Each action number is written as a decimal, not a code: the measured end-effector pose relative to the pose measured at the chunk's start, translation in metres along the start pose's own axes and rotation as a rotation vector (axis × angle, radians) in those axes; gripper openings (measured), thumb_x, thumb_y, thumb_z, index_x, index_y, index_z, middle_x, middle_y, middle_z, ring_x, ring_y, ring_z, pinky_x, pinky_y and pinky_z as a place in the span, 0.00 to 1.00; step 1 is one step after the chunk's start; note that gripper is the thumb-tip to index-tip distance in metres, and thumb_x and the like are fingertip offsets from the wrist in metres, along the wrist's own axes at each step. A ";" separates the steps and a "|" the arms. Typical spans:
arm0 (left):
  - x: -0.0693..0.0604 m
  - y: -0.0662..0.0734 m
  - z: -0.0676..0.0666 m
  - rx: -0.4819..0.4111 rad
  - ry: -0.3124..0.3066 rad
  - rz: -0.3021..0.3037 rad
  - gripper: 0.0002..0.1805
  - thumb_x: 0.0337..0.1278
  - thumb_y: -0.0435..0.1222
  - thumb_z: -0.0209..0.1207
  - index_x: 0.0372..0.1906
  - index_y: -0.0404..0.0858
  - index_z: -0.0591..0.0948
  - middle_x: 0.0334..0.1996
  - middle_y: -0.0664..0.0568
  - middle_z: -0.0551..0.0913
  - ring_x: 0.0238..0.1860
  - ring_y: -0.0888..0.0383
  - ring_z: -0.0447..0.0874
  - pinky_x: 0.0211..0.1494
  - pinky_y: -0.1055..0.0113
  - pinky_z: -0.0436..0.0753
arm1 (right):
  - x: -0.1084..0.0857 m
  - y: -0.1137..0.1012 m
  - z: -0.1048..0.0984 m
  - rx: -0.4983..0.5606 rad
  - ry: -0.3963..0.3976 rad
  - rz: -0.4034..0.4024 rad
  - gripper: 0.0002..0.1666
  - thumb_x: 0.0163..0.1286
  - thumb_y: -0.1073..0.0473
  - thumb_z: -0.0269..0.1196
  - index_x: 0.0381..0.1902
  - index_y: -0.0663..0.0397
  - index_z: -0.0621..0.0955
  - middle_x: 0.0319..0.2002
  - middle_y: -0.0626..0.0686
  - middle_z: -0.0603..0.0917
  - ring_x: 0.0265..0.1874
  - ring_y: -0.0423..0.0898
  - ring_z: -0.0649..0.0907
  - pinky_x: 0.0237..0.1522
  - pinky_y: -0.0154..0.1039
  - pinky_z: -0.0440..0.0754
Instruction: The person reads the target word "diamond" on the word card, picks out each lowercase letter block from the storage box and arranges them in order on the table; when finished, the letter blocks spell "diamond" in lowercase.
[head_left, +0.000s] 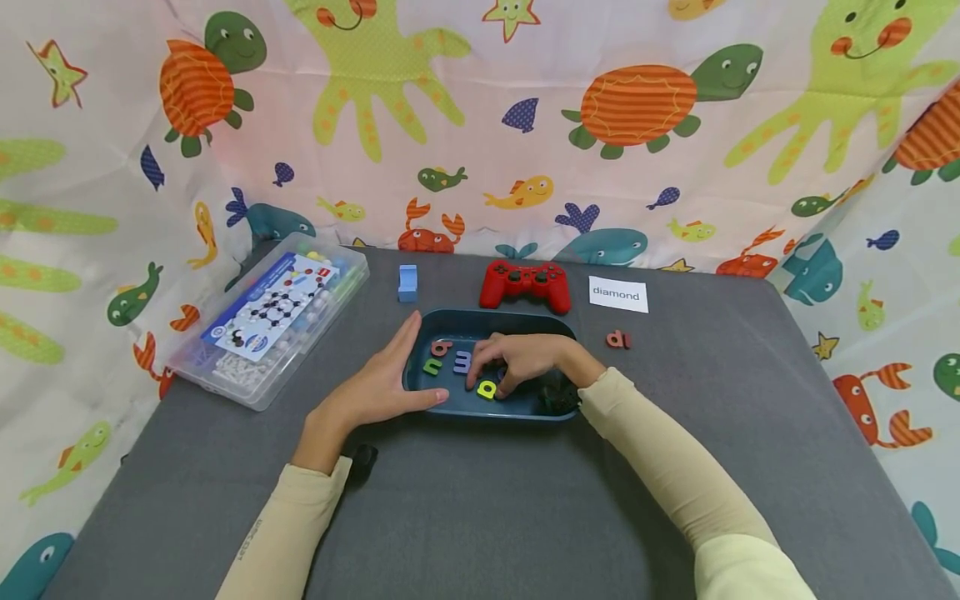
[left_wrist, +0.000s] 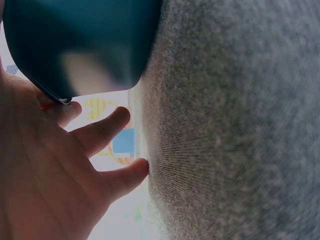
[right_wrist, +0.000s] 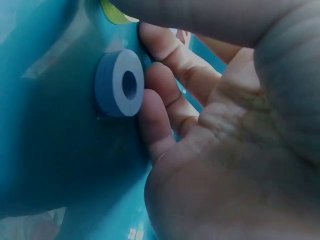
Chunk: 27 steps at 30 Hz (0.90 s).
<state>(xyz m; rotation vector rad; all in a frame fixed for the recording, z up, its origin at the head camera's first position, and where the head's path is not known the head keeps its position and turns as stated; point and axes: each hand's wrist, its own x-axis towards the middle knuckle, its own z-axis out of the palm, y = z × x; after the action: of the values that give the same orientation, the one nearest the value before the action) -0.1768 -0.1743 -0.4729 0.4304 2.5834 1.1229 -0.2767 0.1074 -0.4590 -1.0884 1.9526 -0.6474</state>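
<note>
Yellow letter (head_left: pixel 487 389) lies on the floor of the blue tray (head_left: pixel 480 412), whose long axis runs left to right. Right hand (head_left: pixel 528 354) nearer: fingers bent, thumb tip just right of the letter; can't tell if it pinches anything. Left hand (head_left: pixel 382 383), fingers spread, rests against tray's left end. Blue ring (right_wrist: pixel 112 85) sits beside the right fingertips.

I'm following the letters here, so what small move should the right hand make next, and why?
Probably pinch the yellow letter, which looks like an "a": the right hand is right beside it in the tray, the card reads "diamond", and the red letters outside the tray look like "d" and "i".
</note>
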 end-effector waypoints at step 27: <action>0.000 -0.001 0.000 -0.004 0.005 0.014 0.69 0.61 0.60 0.71 0.89 0.48 0.34 0.88 0.54 0.33 0.86 0.41 0.42 0.77 0.30 0.58 | 0.002 -0.008 0.001 0.080 0.079 -0.024 0.14 0.71 0.68 0.70 0.52 0.56 0.84 0.46 0.52 0.82 0.44 0.50 0.79 0.50 0.42 0.82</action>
<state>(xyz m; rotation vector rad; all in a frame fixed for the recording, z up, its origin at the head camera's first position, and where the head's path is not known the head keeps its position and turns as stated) -0.1767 -0.1752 -0.4738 0.4466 2.5864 1.1346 -0.2732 0.1014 -0.4545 -1.0525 1.9661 -0.7851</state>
